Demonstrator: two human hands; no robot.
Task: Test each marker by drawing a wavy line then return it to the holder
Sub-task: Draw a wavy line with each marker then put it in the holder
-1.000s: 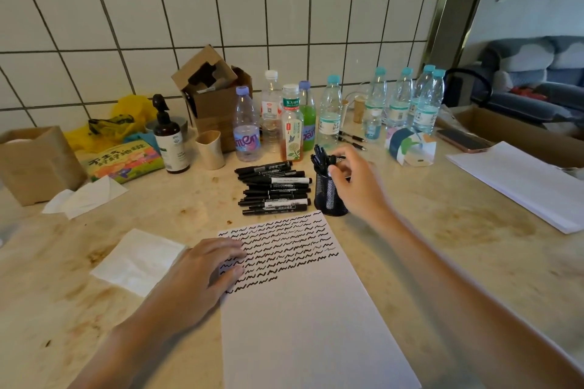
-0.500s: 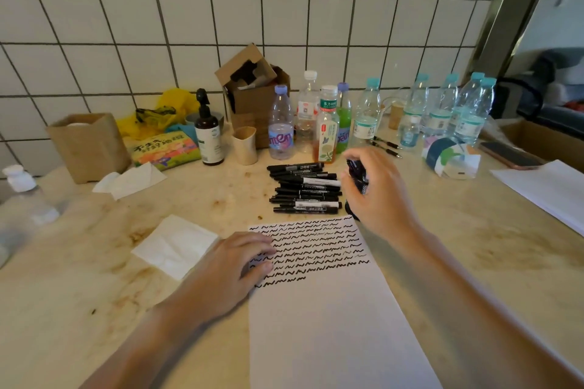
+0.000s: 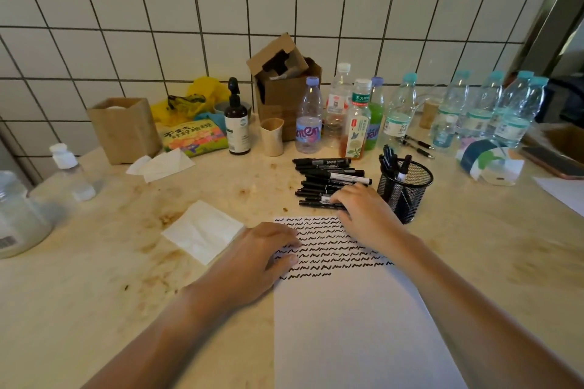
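Note:
A white sheet of paper (image 3: 357,325) lies in front of me, with several rows of black wavy lines across its top. My left hand (image 3: 252,259) rests flat on the sheet's left edge. A pile of several black markers (image 3: 328,177) lies just beyond the paper. My right hand (image 3: 363,211) is at the near end of the pile, and its fingertips and thumb pinch the nearest marker (image 3: 316,203), which still lies on the counter. The black mesh holder (image 3: 407,189) stands right of the pile with several markers upright in it.
A folded tissue (image 3: 202,230) lies left of the paper. Behind the markers stand water and drink bottles (image 3: 357,123), a cardboard box (image 3: 284,85), a pump bottle (image 3: 237,123) and a small cup (image 3: 271,136). A tape roll (image 3: 486,164) sits at right, jars (image 3: 19,215) at far left.
My right hand left the holder and moved left and down onto the near end of the marker pile. The view shifted, and my left hand stayed on the paper.

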